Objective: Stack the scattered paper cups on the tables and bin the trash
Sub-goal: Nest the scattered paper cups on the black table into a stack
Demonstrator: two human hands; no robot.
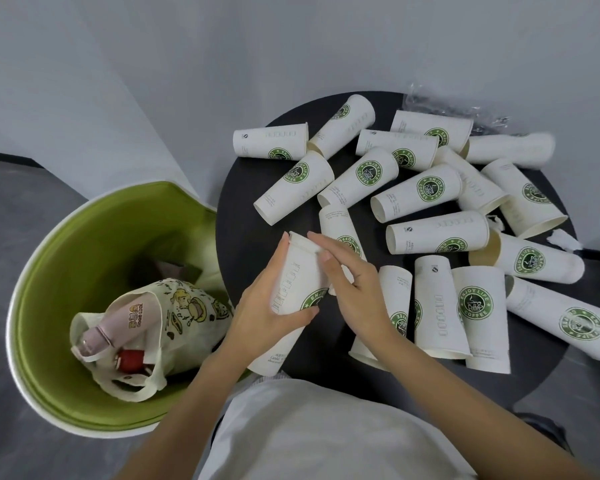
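Note:
Several white paper cups with green coffee logos lie scattered on a round black table (243, 216). My left hand (264, 299) grips one cup (291, 282) by its side, bottom end up, over the table's left edge. My right hand (354, 282) rests with straight fingers on that cup's upper end, touching its base rim. Another cup (340, 226) lies just behind my right hand. Small torn paper scraps (565, 240) lie at the table's right edge. Crumpled clear plastic wrap (454, 105) sits at the back.
A green-cushioned chair (94, 244) stands left of the table, holding a printed cloth bag (184, 313) with a pink bottle and a red item. Grey walls meet behind the table. The floor is dark grey.

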